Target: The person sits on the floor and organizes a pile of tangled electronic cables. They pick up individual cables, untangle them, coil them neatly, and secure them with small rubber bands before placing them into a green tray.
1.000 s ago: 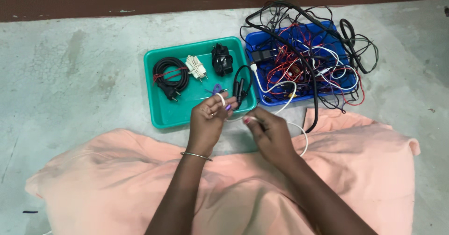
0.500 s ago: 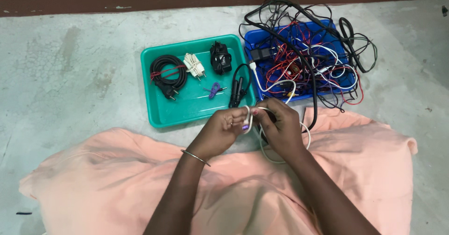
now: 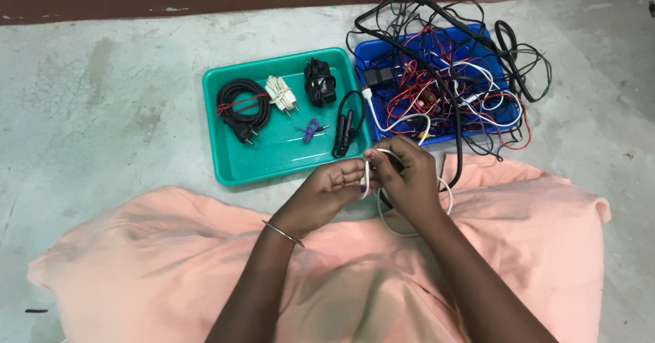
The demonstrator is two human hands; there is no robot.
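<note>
A seated person's left hand (image 3: 331, 189) and right hand (image 3: 409, 179) meet over the lap, each grip closed on a white cable (image 3: 409, 230) whose loop hangs toward 6 o'clock. At 11 o'clock a green tray (image 3: 225, 172) holds bundled cords laid apart; at 1 o'clock a blue tray (image 3: 365, 53) overflows with tangled wires past its rim. Bare concrete floor (image 3: 102, 111) lies open at 9 o'clock.
</note>
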